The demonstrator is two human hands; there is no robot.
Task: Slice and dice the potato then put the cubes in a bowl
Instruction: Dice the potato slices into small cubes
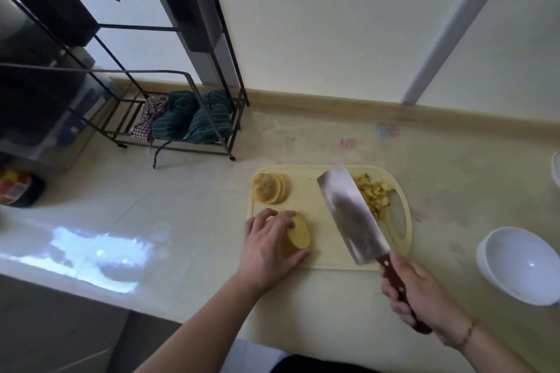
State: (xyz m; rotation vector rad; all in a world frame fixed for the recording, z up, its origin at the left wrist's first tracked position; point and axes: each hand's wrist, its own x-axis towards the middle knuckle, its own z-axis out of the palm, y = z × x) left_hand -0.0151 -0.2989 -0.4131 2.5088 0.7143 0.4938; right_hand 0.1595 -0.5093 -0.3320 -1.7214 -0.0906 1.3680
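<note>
On the pale yellow cutting board (pixel 324 197), my left hand (pixel 268 247) grips a potato piece (pixel 300 235) whose cut face points right. My right hand (pixel 415 291) holds the wooden handle of a cleaver (pixel 351 215), its wide blade raised and tilted over the board's middle, apart from the potato. A fan of round potato slices (pixel 271 188) lies at the board's far left corner. A pile of potato cubes (pixel 372 194) sits at the far right, partly hidden behind the blade. A white bowl (pixel 521 263) stands on the counter to the right of the board.
A black wire rack (pixel 181 118) holding folded striped cloths (pixel 188 118) stands at the back left. A dark jar (pixel 18 188) sits at the far left edge. Another white dish rim (pixel 556 172) shows at the right edge. The counter's front edge runs close to my body.
</note>
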